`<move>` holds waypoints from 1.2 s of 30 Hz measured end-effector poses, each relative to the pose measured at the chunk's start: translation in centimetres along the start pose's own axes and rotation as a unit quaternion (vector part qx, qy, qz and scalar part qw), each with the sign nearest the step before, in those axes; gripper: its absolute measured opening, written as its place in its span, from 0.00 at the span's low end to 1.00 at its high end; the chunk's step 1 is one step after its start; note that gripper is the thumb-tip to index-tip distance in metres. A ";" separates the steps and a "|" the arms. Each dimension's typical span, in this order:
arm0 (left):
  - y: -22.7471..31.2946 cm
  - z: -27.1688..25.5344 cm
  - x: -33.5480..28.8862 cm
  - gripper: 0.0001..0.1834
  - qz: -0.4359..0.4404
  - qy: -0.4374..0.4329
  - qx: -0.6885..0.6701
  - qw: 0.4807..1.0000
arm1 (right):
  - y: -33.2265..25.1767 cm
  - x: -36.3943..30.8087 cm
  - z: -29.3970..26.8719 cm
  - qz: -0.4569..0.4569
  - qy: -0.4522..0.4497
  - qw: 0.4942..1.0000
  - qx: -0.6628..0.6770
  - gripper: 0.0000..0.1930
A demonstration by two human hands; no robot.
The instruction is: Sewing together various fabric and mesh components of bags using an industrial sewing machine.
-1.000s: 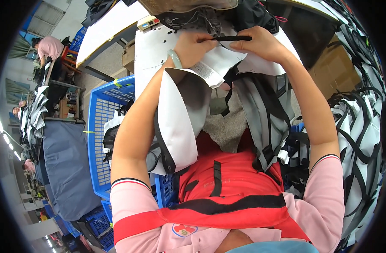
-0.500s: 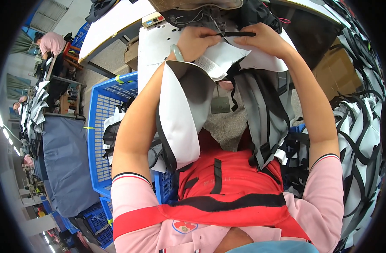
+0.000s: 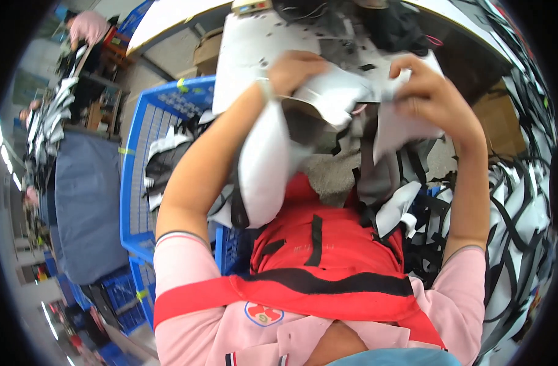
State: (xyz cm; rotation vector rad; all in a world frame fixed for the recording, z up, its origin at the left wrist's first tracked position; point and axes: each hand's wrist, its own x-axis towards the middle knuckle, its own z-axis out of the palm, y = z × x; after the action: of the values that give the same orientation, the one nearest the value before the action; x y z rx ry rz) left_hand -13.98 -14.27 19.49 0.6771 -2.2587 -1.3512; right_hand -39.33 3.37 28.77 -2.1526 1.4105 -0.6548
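At the white table (image 3: pixel 242 61), both hands (image 3: pixel 294 73) (image 3: pixel 431 100) handle blurred white fabric (image 3: pixel 338 96).

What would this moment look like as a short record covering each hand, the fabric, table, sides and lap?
Left hand: touching the white fabric, grip unclear
Right hand: fingers bent, at white material; blurred, hold unclear
Table: white, dark scraps scattered on it
Left side: blue basket holding white, grey and black pieces
Right side: heaped white pieces with black straps
Lap: red apron
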 end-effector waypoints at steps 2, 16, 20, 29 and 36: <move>-0.2 6.8 -0.7 0.19 -0.178 0.034 -0.191 0.965 | -5.8 -0.8 3.9 0.036 -0.115 0.989 0.080 0.07; -11.3 4.0 -17.3 0.12 -0.130 0.234 0.281 0.922 | 6.5 -7.4 11.2 0.187 0.004 0.977 0.106 0.10; -17.9 0.3 -23.8 0.22 -0.221 0.212 0.136 0.942 | 13.4 -7.7 12.7 0.263 0.018 0.954 0.142 0.13; -17.3 3.0 -20.3 0.21 -0.264 0.177 0.329 0.889 | 13.6 -8.0 12.1 0.248 0.032 0.965 0.081 0.11; -16.5 2.8 -16.7 0.21 -0.314 0.015 0.268 0.911 | 3.3 -6.9 11.4 0.185 -0.031 0.982 -0.029 0.13</move>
State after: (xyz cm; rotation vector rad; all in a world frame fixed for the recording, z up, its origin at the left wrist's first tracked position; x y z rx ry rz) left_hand 0.82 -9.07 1.79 1.7136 -2.5054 -0.9106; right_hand -36.97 10.14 17.05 -1.8606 1.7511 -0.4058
